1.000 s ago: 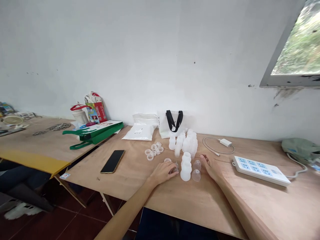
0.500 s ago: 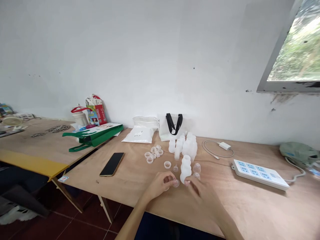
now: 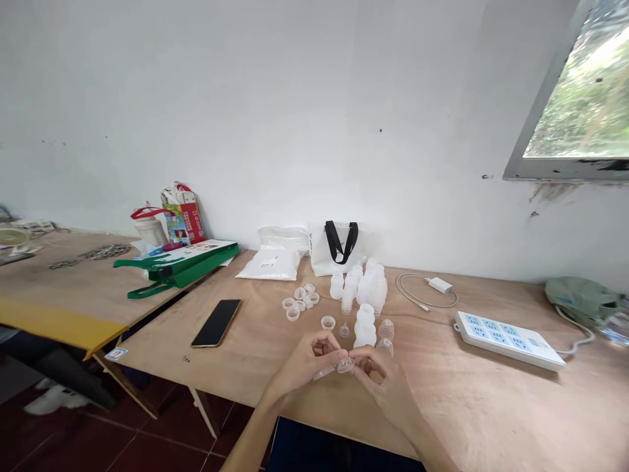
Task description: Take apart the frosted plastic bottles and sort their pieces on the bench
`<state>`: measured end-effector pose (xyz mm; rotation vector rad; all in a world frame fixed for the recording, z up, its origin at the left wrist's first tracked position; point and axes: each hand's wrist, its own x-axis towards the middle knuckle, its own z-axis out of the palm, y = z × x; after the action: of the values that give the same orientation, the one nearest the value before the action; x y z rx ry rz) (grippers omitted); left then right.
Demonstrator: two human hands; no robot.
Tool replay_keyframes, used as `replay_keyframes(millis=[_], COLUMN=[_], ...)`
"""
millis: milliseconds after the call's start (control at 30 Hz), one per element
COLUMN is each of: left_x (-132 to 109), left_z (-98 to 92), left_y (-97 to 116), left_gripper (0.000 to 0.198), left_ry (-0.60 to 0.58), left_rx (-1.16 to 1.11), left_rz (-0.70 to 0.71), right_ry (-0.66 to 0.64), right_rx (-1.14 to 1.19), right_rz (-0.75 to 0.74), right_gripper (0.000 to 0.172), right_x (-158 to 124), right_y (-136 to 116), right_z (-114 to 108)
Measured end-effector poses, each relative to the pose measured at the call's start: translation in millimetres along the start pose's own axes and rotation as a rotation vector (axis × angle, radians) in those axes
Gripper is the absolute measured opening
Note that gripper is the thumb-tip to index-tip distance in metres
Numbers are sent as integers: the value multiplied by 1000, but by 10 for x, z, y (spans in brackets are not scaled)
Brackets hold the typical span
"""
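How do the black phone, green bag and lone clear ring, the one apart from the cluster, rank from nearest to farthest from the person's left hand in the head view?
1. Lone clear ring: just beyond the left hand.
2. Black phone: off to that hand's left.
3. Green bag: farther back, also leftward.

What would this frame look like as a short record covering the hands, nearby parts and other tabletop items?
Left hand: pinching a clear round plastic piece
Right hand: pinching the same piece
Just beyond hands: translucent white bottle, single plastic ring, clear domed caps
Left of hands: smartphone, lying flat
Right of hands: power strip
Against wall: white bag with black handles
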<state>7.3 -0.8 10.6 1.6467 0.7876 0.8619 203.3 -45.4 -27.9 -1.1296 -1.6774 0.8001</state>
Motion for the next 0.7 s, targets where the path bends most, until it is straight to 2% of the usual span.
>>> replay_keyframes(millis=[67, 133, 233, 333, 400, 500, 567, 700], left_x=[31, 70, 113, 126, 132, 152, 166, 170], left_z=[22, 52, 116, 210, 276, 340, 352, 368], left_y=[-13, -33, -61, -101, -146, -220, -252, -267], left_gripper=[40, 45, 50, 48, 46, 42, 43, 49], left_ry=[2, 70, 233, 261, 286, 393, 404, 346], left_rx=[-67, -118, -167, -153, -83, -8, -29, -67], left_rz=[-1, 7, 0, 17, 72, 158, 180, 197], right_ry=[84, 148, 117, 50, 53, 79, 86, 103], right_rx=[-55, -63, -47, -100, -113, -98, -66, 25], right_rz=[-21, -74, -150, -172, -158, -86, -43, -34], right_gripper=[18, 16, 14, 13, 14, 12, 14, 20], right_x=[-12, -22, -22, -8, 1, -2, -14, -31], right_y=[61, 73, -22, -164, -218, -202, -148, -54], right_z=[0, -5, -1, 46, 88, 126, 128, 116])
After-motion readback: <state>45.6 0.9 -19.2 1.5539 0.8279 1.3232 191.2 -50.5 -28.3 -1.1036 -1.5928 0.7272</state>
